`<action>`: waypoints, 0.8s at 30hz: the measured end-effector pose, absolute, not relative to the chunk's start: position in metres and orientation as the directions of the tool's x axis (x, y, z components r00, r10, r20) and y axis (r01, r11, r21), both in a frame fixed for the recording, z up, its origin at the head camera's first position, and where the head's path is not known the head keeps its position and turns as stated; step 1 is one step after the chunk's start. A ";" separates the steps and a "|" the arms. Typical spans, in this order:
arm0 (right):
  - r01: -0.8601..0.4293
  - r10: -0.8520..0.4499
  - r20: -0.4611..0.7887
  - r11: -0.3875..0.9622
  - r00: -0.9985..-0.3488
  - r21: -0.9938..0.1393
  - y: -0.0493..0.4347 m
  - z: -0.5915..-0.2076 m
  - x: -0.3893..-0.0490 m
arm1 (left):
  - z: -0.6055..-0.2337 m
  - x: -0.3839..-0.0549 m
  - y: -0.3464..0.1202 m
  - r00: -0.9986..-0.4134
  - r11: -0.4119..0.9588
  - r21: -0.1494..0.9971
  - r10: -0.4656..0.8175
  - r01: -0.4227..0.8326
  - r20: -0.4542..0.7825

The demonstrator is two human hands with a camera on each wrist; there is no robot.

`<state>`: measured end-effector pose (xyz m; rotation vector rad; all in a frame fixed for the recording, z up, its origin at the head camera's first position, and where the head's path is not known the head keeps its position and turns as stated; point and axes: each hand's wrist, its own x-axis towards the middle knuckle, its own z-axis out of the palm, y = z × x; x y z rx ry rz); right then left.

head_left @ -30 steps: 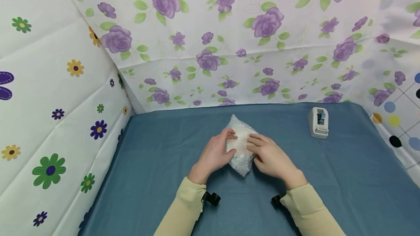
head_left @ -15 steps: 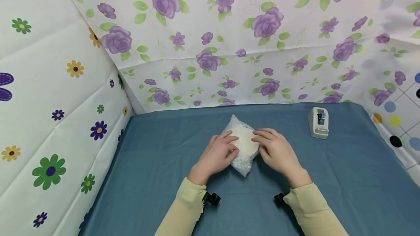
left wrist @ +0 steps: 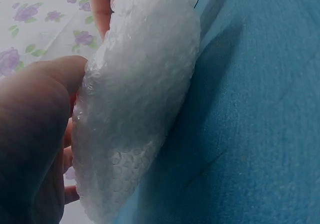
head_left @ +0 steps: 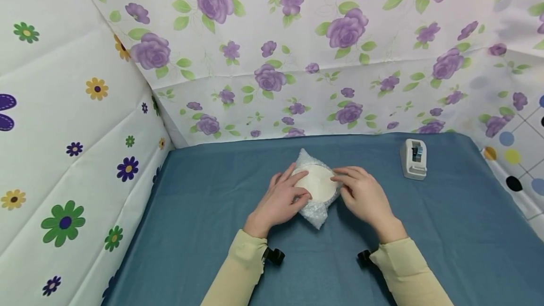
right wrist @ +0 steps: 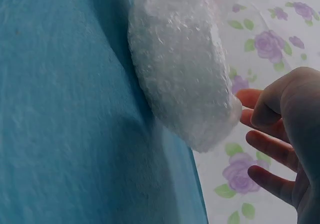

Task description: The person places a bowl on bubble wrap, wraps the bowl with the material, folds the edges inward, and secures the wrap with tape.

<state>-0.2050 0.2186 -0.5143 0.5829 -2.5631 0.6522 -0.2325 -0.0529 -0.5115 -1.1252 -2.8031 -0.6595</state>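
A packet of clear bubble wrap [head_left: 315, 213] lies on the table, drawn back around a round cream-white thing [head_left: 318, 184] with a smooth face; whether it is a bowl or a disc I cannot tell. The left hand [head_left: 278, 198] rests along the packet's left side, fingers spread over its edge, thumb at the near left rim. At the upper right edge, the right hand [head_left: 366, 197] pinches the wrap between thumb and fingertips. From the left wrist, the bubble wrap [left wrist: 140, 78] hides most of the contents. In the right wrist view, fingertips touch the wrap's edge [right wrist: 232, 108].
A white tape dispenser [head_left: 413, 159] stands at the back right of the blue-covered table [head_left: 204, 211]. Flower-printed sheets [head_left: 255, 51] hang behind and to the left. A dark wrist mount [head_left: 275, 256] sits below each hand.
The right hand has moved right, drawing the bubble wrap off the middle and exposing the round cream-white face. The left hand's fingers have spread over the left edge.
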 end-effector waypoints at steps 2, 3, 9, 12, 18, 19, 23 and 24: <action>-0.456 -0.236 0.492 0.798 -0.838 -0.393 0.223 -0.514 -0.206 | -0.512 -0.233 -0.052 -0.731 0.636 0.376 0.649 0.674 0.211; -0.436 -0.209 0.487 0.797 -0.848 -0.418 0.226 -0.514 -0.206 | -0.513 -0.234 -0.052 -0.729 0.632 0.380 0.650 0.675 0.215; -0.248 0.076 0.466 0.765 -0.882 -0.595 0.255 -0.509 -0.211 | -0.516 -0.236 -0.051 -0.742 0.628 0.418 0.639 0.656 0.203; -0.074 0.325 0.404 0.694 -0.855 -0.716 0.281 -0.507 -0.213 | -0.517 -0.236 -0.051 -0.745 0.629 0.424 0.636 0.652 0.203; 0.262 0.668 0.048 0.357 -0.743 -0.897 0.343 -0.510 -0.218 | -0.518 -0.235 -0.051 -0.741 0.615 0.440 0.636 0.655 0.215; 0.307 0.661 -0.008 0.337 -0.750 -0.890 0.352 -0.510 -0.219 | -0.518 -0.235 -0.051 -0.742 0.614 0.442 0.635 0.654 0.216; 0.438 0.535 -0.177 0.411 -0.826 -0.800 0.382 -0.511 -0.224 | -0.518 -0.233 -0.050 -0.743 0.615 0.440 0.632 0.655 0.221; 0.456 0.503 -0.209 0.439 -0.839 -0.774 0.387 -0.511 -0.225 | -0.518 -0.232 -0.049 -0.742 0.615 0.438 0.633 0.656 0.221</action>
